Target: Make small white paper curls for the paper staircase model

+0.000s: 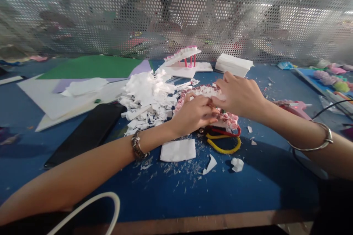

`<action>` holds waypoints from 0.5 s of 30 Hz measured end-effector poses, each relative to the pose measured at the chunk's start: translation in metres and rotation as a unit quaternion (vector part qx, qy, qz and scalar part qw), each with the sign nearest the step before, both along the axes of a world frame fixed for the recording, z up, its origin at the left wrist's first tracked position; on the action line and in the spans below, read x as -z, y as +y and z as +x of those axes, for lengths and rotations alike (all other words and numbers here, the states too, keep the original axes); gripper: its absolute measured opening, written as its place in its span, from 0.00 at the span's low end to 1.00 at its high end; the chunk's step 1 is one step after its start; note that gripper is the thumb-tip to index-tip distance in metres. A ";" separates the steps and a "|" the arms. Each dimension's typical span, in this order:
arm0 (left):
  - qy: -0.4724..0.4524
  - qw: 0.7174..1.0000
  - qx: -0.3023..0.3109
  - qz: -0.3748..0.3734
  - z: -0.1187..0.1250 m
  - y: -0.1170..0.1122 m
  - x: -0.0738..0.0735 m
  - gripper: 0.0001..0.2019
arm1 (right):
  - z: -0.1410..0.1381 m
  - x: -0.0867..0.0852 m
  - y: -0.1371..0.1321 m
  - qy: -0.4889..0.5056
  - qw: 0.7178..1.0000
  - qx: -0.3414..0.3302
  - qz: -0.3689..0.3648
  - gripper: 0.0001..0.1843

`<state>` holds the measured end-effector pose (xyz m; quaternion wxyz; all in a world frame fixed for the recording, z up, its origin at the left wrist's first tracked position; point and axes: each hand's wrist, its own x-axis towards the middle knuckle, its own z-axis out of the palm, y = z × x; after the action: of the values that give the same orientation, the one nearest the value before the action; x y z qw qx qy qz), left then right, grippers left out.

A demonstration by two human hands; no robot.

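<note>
In the head view, the left hand point(194, 115) and the right hand point(242, 93) meet over a pink-and-white craft piece point(230, 119), its edges lined with small rosettes, near the middle of the blue table point(259, 191). Both have their fingers bent at the piece, but they cover so much of it that I can't tell whether either actually grips anything (a dark bracelet point(137, 145) circles the left wrist, a silvery bangle point(327, 137) the right forearm). A heap of white paper scraps point(149, 95) lies just left of the piece; a yellow loop point(224, 150) and a folded white sheet point(178, 150) lie on its near side. A pink glue gun point(298, 108) rests beyond the right forearm, and a model with red posts point(190, 60) stands farther back.
</note>
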<state>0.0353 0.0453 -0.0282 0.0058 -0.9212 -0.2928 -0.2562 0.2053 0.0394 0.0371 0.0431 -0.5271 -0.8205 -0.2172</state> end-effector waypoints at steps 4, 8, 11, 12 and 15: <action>-0.027 0.999 -0.017 -0.032 0.009 -0.003 0.003 0.09 | 0.000 0.000 0.001 -0.002 1.000 0.001 0.003 0.22; -0.033 0.995 -0.064 -0.063 0.017 -0.008 0.003 0.08 | 0.000 0.000 0.001 -0.006 1.000 0.001 0.004 0.23; -0.027 0.994 -0.085 -0.071 0.021 -0.010 0.002 0.07 | 0.000 0.000 0.000 -0.008 1.000 0.003 0.005 0.22; -0.025 0.994 -0.087 -0.068 0.022 -0.010 0.001 0.06 | -0.001 0.000 0.000 -0.007 1.000 0.004 0.006 0.22; -0.023 0.995 -0.085 -0.039 0.022 -0.011 0.002 0.05 | -0.001 0.000 0.000 -0.005 1.000 0.008 0.008 0.21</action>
<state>0.0572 0.0345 -0.0303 -0.0147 -0.8864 -0.3800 -0.2640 0.2044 0.0390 0.0369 0.0417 -0.5318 -0.8148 -0.2269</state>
